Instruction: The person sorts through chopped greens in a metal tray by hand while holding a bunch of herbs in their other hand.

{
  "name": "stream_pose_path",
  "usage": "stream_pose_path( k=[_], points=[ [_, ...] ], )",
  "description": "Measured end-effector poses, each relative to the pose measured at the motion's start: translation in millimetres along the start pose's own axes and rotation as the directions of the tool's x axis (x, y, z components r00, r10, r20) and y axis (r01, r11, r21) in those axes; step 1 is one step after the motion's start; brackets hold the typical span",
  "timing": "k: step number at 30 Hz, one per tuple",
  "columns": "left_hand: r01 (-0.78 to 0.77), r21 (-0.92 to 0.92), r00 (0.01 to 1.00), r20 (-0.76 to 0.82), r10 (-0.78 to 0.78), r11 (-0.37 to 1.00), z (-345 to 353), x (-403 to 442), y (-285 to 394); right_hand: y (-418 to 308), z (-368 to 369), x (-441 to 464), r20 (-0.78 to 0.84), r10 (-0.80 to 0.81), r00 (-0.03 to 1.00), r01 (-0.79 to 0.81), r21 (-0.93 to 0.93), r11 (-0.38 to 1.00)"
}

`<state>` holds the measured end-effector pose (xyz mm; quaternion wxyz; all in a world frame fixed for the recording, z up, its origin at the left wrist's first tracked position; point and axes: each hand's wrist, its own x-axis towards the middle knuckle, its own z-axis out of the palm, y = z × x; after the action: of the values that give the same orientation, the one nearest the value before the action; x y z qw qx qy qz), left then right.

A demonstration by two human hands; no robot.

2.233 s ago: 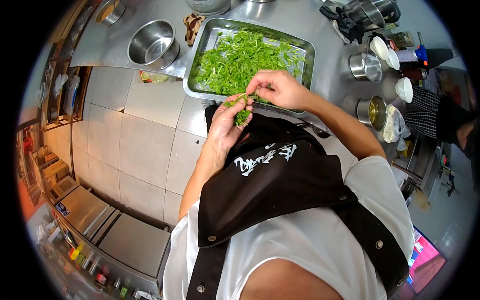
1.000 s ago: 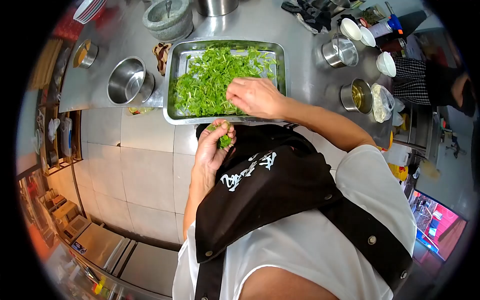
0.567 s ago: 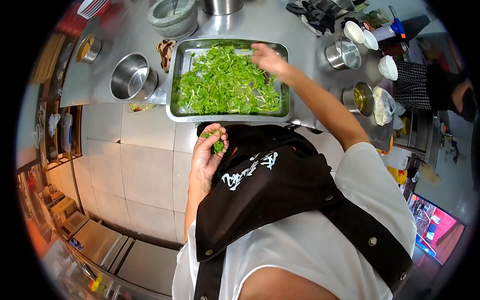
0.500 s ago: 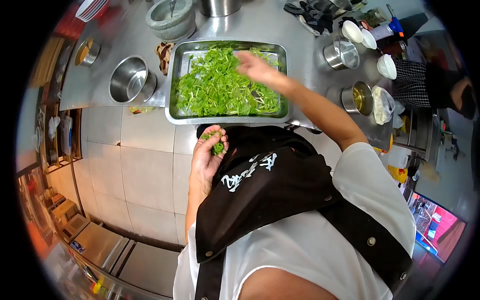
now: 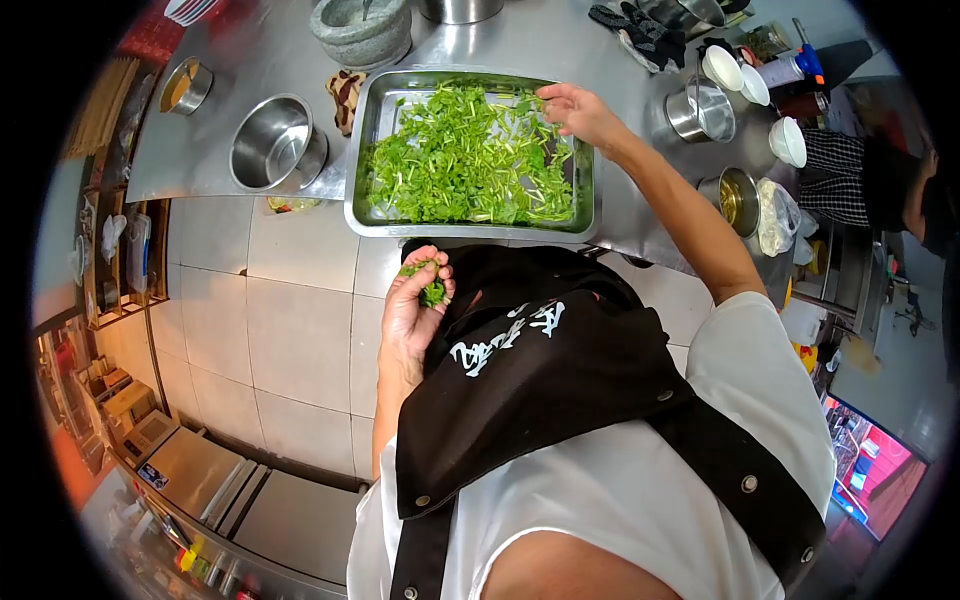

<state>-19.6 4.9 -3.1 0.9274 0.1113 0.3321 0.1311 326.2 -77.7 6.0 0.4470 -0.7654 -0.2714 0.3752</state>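
A rectangular metal tray (image 5: 470,229) sits at the counter's near edge, with chopped green herbs (image 5: 455,160) that look like coriander spread across it. Bare metal shows along its right and far sides. My left hand (image 5: 412,305) is closed around a small bunch of the herbs, held in front of the apron, on the near side of the tray. Over the tray's far right corner is my right hand (image 5: 585,118), its fingers loosely bent and apart above a few scattered bits. I see nothing held in it.
Left of the tray stand a steel pot (image 5: 272,145) and a patterned cloth (image 5: 345,100); behind it, a stone mortar (image 5: 362,35). Pots (image 5: 700,112), white bowls (image 5: 722,67) and a plastic bag (image 5: 776,217) line the right side. Another person (image 5: 900,185) is at the far right.
My right hand has moved right, from over the middle of the tray to its far right corner. The herbs lie more spread out toward the right. My left hand keeps its bunch.
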Motion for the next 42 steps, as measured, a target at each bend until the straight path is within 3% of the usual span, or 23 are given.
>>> stream_pose_path(
  k=[6, 9, 12, 15, 19, 22, 25, 29, 32, 35, 38, 42],
  points=[
    [-0.004, 0.016, 0.999, 0.047, 0.003, 1.0, 5, 3, 1, 25, 16, -3, 0.099, -0.046, 0.994, 0.065, -0.196, 0.979],
    [-0.002, 0.007, 0.999, 0.054, 0.002, 1.0, 2, 5, 0, 22, 18, -7, 0.249, 0.041, 0.968, 0.022, -0.244, 0.969],
    [0.006, -0.004, 0.999, 0.052, -0.006, 1.0, 1, 5, -2, 5, 15, -15, 0.25, 0.053, 0.967, -0.105, 0.199, 0.974],
    [0.019, -0.014, 0.999, 0.043, -0.019, 1.0, 0, 3, -3, -6, 4, -14, 0.1, -0.035, 0.994, 0.036, -0.009, 0.999],
    [0.026, -0.017, 0.998, 0.051, -0.025, 1.0, 1, 5, -4, 9, 7, -18, 0.24, 0.064, 0.969, -0.014, -0.203, 0.979],
    [0.022, -0.015, 0.999, 0.047, -0.022, 1.0, 5, 3, -4, 8, 25, -35, 0.354, 0.133, 0.926, -0.073, -0.179, 0.981],
    [0.015, -0.012, 0.999, 0.031, -0.015, 1.0, 5, 3, -2, -7, 24, -41, 0.422, 0.116, 0.899, -0.179, 0.113, 0.977],
    [0.004, -0.02, 1.0, 0.031, -0.004, 1.0, 0, -2, -4, -1, -7, -9, 0.009, 0.089, 0.996, -0.089, 0.137, 0.987],
    [0.012, -0.021, 1.0, 0.023, -0.012, 1.0, -2, -1, -5, 14, -20, 12, -0.113, -0.001, 0.994, -0.005, -0.053, 0.999],
    [0.017, -0.031, 0.999, 0.03, -0.016, 0.999, -1, 0, -6, 9, -19, 17, -0.047, 0.091, 0.995, -0.097, -0.168, 0.981],
    [0.016, -0.022, 1.0, 0.027, -0.015, 1.0, 1, -1, -5, 24, -8, 31, 0.026, 0.045, 0.999, -0.031, -0.389, 0.921],
    [-0.002, -0.035, 0.999, 0.034, 0.003, 0.999, -1, 0, -2, 13, -18, 26, 0.128, 0.149, 0.981, -0.144, -0.048, 0.988]
  ],
)
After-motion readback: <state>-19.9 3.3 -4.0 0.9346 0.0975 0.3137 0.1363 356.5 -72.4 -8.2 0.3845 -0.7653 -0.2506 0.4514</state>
